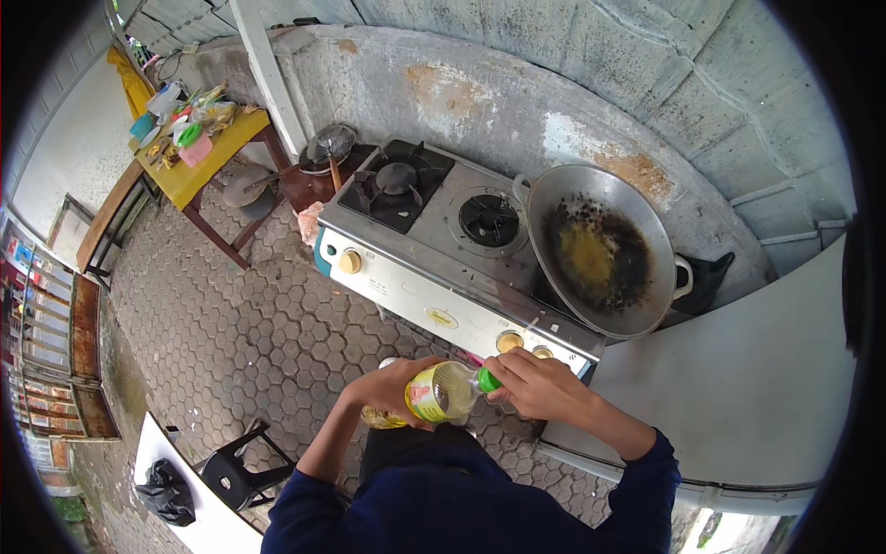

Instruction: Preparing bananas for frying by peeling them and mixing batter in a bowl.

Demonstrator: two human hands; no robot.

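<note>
A clear plastic bottle [453, 400] with a yellow-green label lies tilted in front of my body, its neck to the right. My left hand [398, 388] is wrapped around the bottle's body. The fingers of my right hand [529, 381] grip its green cap [489, 380], which sits at the neck. Yellow liquid shows in the bottle's lower part, left of my hand. Beyond my hands, a large metal wok [664, 242] rests on the right side of a gas stove [443, 260]. Its inside is dark and scorched, with a yellowish patch at the bottom.
A black burner [396, 179] and a smaller middle burner [489, 220] are left of the wok. A white tabletop [727, 395] adjoins the stove at right. A yellow table [228, 149] bearing bags and containers stands far left. A black stool [246, 467] is at lower left.
</note>
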